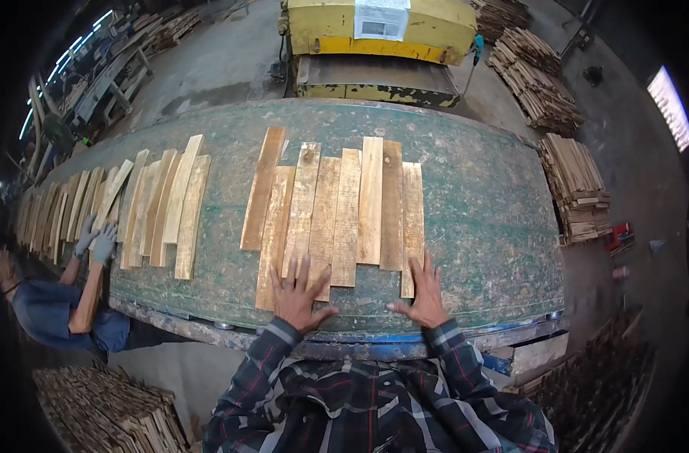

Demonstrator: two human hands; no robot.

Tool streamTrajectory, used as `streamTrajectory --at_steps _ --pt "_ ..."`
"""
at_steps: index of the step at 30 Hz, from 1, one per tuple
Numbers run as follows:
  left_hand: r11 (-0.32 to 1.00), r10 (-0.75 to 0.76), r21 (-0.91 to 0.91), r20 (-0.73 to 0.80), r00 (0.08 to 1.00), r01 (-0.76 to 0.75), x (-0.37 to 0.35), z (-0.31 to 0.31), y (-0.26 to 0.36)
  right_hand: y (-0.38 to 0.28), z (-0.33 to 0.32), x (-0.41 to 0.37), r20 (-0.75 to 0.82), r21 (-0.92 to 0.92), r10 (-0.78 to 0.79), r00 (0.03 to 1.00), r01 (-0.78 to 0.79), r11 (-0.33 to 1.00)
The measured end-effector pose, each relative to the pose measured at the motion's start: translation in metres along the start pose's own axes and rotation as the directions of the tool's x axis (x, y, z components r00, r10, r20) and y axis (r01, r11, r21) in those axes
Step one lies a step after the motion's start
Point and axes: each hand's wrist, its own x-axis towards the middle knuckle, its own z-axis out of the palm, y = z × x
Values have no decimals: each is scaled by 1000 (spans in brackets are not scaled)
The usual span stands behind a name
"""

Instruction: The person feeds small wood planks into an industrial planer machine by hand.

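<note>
Honey-brown and paler wooden slats (325, 219), rough-grained, some blotched, lie side by side with staggered ends on the scuffed green table (488, 226). Left hand (296, 299) and right hand (428, 299) spread fingers over near ends, gripping nothing.

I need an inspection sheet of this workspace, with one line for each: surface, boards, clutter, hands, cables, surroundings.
Surface: green worktable, worn and blotchy.
Boards: front row of boards lies side by side, near ends uneven.
Clutter: stacked wood beside the table's right end; red object near it, identity unclear.
Hands: left hand over several near ends; right hand at the rightmost board's near end; fingers spread.
Cables: nothing clearly seen.
Surroundings: yellow machine beyond the table; gloved co-worker at another row of boards, left.
</note>
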Motion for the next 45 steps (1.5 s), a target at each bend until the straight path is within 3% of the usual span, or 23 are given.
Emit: streamTrajectory --at_steps 3,8,12,16,20,26,29,32,35,38,45 --pt "993 -22 120 107 994 9 -3 26 -10 20 18 -7 -10 45 22 1000 -21 999" --pt "998 14 54 120 993 -20 48 21 -28 19 19 13 -25 -87 66 998 -68 994" --pt "988 -59 144 -10 998 59 63 30 -35 23 24 29 -171 43 223 960 -219 975" --pt "968 -170 154 -188 967 200 30 10 -38 13 11 28 -152 98 251 956 -238 966" --pt "921 -285 248 -93 954 299 2 26 -62 10 13 21 -136 72 247 959 -239 968" --pt "925 -256 289 -10 967 248 46 35 -74 -2 25 26 -223 -57 233 947 -251 966" --pt "950 -272 186 96 957 252 64 2 -71 -9 21 39 -300 -147 155 941 -206 967" --pt "949 -310 40 295 904 312 86 -1 -77 -26 6 64 -165 -190 148 975 -179 965" --pt "923 -363 237 279 889 303 97 14 -52 -15 23 85 -77 -197 169 983 -181 963" --pt "933 -343 199 241 908 299 95 27 -40 -8 21 79 -95 -215 97 991 -115 970" --pt "967 -247 129 242 938 221 98 30 -14 3 7 57 -65 -246 168 984 -179 952"
